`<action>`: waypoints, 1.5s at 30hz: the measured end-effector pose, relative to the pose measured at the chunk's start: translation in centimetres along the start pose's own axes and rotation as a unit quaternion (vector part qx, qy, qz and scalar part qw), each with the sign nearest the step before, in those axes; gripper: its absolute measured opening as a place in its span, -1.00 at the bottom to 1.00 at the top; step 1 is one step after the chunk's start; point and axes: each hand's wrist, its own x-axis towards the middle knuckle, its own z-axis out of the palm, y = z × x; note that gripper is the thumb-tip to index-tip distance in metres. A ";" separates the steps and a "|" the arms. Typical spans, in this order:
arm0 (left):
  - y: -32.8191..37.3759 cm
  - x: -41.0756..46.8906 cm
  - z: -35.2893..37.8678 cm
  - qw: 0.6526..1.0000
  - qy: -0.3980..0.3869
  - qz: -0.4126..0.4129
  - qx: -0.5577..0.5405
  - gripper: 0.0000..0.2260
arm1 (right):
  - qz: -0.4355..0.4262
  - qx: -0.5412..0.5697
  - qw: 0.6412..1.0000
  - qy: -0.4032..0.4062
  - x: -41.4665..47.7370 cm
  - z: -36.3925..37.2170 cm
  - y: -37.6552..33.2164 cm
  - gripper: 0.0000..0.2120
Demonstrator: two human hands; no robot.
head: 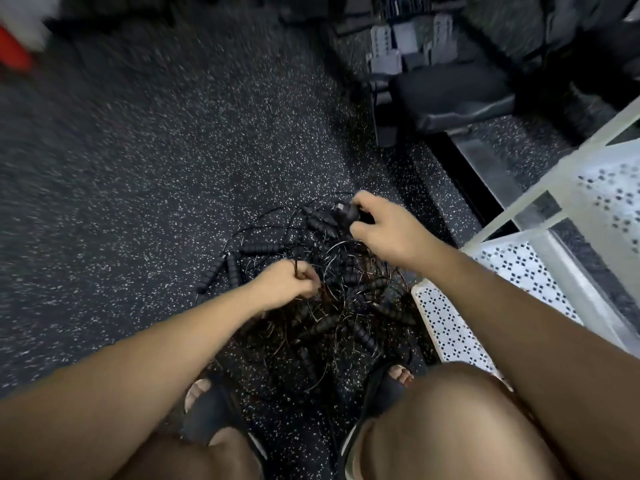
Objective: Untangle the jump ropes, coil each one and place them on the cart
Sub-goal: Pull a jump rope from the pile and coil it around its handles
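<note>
Knees (450, 417) and black sandals (211, 410) bracketed the tangled jump ropes (332, 306), heaped on the speckled floor (138, 168). At the heap's left side the left hand (287, 282) pinched a thin cord (296, 266) in curled fingers. The right hand (381, 225), at its far edge, curled round a black handle (346, 213), and the white cart (446, 327) stood just beside the heap's right.

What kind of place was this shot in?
Probably a gym: dark rubber floor flecked with white, a black padded exercise bench on a metal frame, and a tangle of thin jump ropes with black ribbed handles.
</note>
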 end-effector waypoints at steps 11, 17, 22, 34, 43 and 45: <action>4.8 -10.4 -7.9 0.990 0.125 0.069 0.023 -0.78 | -0.051 0.152 0.983 0.093 -2.6 -5.1 -16.0 -0.89; 6.8 -12.5 -12.4 0.952 0.255 0.073 -0.151 -0.88 | 0.019 0.278 0.954 0.110 -2.0 -1.6 -17.4 -0.93; 8.2 -12.9 -14.0 0.941 0.255 0.107 -0.194 -0.85 | 0.068 0.283 0.955 0.058 -1.1 3.2 -15.4 -0.82; 9.0 -11.5 -17.8 0.887 0.300 0.156 -0.315 -0.85 | 0.045 0.113 0.992 0.026 1.4 4.6 -13.7 -0.88; 7.3 -9.7 -16.8 0.839 0.259 0.062 -0.474 -0.62 | 0.037 0.216 0.976 -0.010 0.5 2.8 -15.7 -0.77; 7.4 -9.4 -15.5 0.871 0.190 0.040 -0.451 -0.55 | 0.032 0.266 0.963 0.011 0.3 1.6 -15.7 -0.82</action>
